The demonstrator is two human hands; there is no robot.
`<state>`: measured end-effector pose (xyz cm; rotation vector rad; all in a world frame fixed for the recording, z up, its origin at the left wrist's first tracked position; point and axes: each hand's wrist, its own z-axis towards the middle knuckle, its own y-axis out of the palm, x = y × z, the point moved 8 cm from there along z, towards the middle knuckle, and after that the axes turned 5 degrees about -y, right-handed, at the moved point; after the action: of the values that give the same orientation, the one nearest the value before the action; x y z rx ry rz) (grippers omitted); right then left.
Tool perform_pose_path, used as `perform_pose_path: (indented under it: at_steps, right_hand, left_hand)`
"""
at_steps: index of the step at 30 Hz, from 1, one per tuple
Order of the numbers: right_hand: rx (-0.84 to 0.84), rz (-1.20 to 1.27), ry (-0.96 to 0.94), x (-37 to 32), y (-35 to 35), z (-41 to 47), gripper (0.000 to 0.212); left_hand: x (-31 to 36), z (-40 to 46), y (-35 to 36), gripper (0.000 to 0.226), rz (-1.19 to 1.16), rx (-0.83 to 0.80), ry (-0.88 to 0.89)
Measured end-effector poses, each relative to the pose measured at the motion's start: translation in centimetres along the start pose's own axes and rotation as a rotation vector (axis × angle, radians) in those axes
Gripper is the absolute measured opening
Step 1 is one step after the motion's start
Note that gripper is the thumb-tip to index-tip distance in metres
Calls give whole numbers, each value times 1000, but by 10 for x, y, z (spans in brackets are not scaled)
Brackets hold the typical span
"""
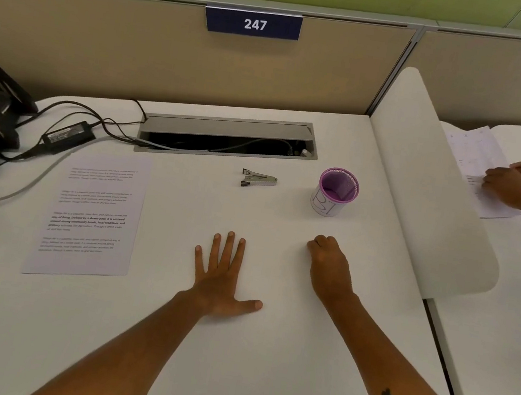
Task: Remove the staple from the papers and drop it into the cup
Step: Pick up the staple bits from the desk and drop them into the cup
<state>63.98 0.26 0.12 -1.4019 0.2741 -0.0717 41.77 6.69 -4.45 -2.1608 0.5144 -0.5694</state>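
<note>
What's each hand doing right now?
Left hand: open, flat on the desk, holding nothing.
Right hand: fingers curled shut; contents cannot be told.

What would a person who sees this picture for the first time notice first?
Probably the two bare hands on the white desk: the left hand flat with spread fingers, the right hand curled beside it. Beyond them stand a purple mesh cup and a metal staple remover, with the printed papers lying to the left.
</note>
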Motion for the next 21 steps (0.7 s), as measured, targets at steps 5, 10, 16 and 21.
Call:
perform_pose_path:
  at_steps: [5,10,16,21]
  right_hand:
    - [101,-20,-50,-9,-7,0,30]
    - [188,365,306,26,-12,1,32]
    - [308,1262,1077,88,8,-26,19]
    - [364,1646,1131,104,-18,-10,18]
  left_hand:
    - [-1,1,0,141,-1,-2,-5]
    - [-1,2,0,141,4,-20,-1]
    - [0,1,0,142,2,-34,-3]
    - [-1,1,0,150,4,-45,-1]
